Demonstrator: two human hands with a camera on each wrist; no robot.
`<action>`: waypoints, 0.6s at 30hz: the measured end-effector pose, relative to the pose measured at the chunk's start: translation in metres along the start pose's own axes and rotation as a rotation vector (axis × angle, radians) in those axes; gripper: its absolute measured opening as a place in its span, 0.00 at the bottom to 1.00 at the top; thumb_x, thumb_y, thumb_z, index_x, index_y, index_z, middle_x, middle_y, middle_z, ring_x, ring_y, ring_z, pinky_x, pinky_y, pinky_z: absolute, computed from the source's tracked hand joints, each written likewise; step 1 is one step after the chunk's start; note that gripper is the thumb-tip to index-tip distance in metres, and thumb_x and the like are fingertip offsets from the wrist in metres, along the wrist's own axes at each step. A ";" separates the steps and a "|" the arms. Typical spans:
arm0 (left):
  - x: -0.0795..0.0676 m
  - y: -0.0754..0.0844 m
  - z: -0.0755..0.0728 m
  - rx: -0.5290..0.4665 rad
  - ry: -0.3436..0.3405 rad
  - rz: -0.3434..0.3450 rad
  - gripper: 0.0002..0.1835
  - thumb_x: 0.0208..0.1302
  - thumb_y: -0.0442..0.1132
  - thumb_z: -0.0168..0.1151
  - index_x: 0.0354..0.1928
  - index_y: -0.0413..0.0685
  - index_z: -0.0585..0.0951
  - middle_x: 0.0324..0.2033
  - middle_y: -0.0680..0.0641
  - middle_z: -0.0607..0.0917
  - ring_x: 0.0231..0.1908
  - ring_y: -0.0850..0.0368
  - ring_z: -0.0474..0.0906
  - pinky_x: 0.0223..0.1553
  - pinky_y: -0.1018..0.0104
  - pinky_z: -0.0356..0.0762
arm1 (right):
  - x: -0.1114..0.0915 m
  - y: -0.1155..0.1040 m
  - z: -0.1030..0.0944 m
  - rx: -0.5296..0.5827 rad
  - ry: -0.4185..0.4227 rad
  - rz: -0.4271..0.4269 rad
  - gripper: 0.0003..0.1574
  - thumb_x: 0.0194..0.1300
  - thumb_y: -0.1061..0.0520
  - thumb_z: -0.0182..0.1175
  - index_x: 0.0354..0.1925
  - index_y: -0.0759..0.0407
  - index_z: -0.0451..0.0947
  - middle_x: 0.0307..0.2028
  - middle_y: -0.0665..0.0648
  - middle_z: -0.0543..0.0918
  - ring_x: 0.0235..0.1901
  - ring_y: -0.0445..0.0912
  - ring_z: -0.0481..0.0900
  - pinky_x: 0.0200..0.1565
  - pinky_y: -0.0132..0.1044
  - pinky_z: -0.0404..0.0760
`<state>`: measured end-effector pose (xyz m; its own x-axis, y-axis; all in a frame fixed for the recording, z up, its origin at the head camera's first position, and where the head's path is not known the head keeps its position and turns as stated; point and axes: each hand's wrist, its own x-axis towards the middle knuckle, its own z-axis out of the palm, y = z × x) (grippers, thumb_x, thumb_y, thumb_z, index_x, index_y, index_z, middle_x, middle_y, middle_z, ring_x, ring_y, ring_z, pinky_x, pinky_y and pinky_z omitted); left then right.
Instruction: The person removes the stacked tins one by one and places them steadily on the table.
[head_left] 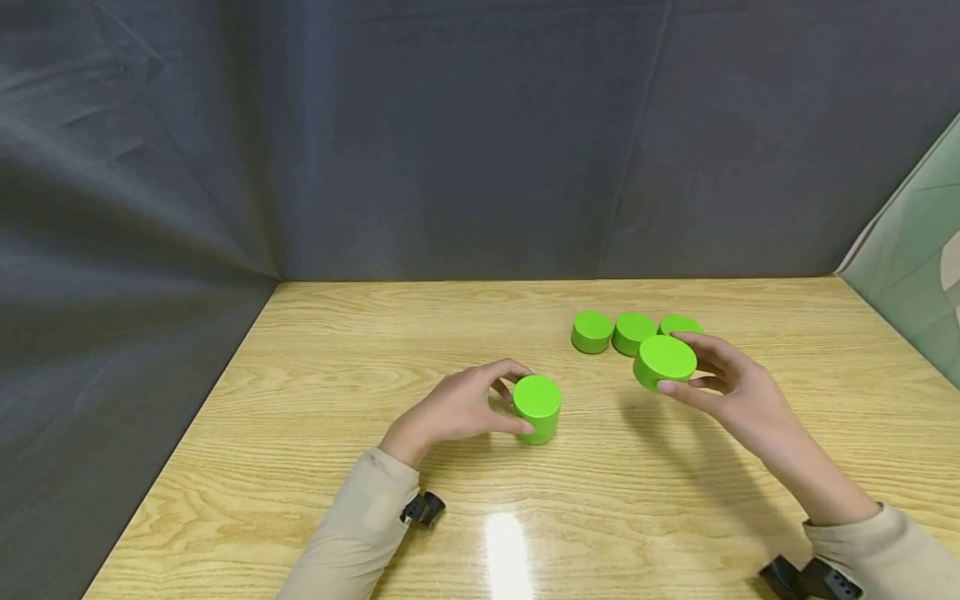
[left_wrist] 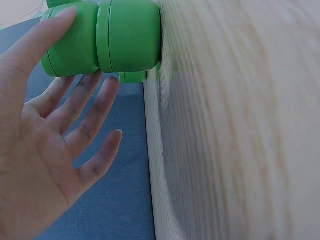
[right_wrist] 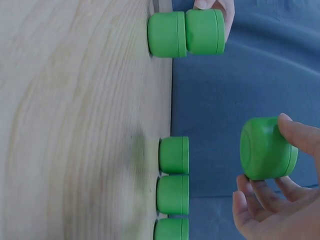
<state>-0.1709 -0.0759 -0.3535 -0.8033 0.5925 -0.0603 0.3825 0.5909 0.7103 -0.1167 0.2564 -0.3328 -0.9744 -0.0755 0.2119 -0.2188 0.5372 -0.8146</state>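
Dark cloth (head_left: 450, 142) hangs along the far and left sides of a wood-grained table (head_left: 337, 358); a green patterned cloth (head_left: 917, 258) lies at the far right. A person's left sleeve (head_left: 348, 525) and right sleeve (head_left: 892, 554), both beige, reach in from the near side. The left hand (head_left: 461, 406), near the middle of the table, grasps the upper container (head_left: 537, 395) of a stack between thumb and fingers, its little finger standing clear. The right hand (head_left: 746, 398), to the right, grips the raised container (head_left: 664, 358) in the air, well apart from the table, with the top facing up. All containers are green, round and seamed near the top. The lower container (right_wrist: 166, 35) stands upright on the table directly beneath the left hand's one. Farther off, to the right of the stack, the left container (head_left: 592, 332), middle container (head_left: 633, 333) and right container (head_left: 680, 323) stand upright in a close row, the last partly hidden by the right hand in the head view. Each wrist carries a small black device (head_left: 424, 509).
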 end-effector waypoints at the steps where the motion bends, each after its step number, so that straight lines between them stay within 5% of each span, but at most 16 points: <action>1: 0.000 0.000 0.000 0.001 0.000 0.000 0.34 0.52 0.54 0.77 0.62 0.65 0.75 0.48 0.66 0.80 0.49 0.62 0.77 0.49 0.59 0.74 | 0.000 0.001 -0.002 -0.001 0.002 0.006 0.42 0.63 0.59 0.69 0.70 0.64 0.64 0.53 0.39 0.74 0.47 0.28 0.74 0.44 0.19 0.74; 18: 0.002 0.001 0.000 0.007 -0.007 0.016 0.34 0.53 0.54 0.76 0.63 0.64 0.75 0.49 0.66 0.79 0.49 0.64 0.76 0.49 0.59 0.75 | -0.005 0.019 -0.026 -0.025 0.040 0.064 0.42 0.65 0.57 0.68 0.71 0.64 0.62 0.50 0.33 0.73 0.43 0.27 0.76 0.41 0.18 0.75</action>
<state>-0.1722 -0.0741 -0.3534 -0.7939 0.6057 -0.0541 0.3984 0.5853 0.7061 -0.1145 0.2889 -0.3356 -0.9833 -0.0074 0.1817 -0.1545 0.5607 -0.8135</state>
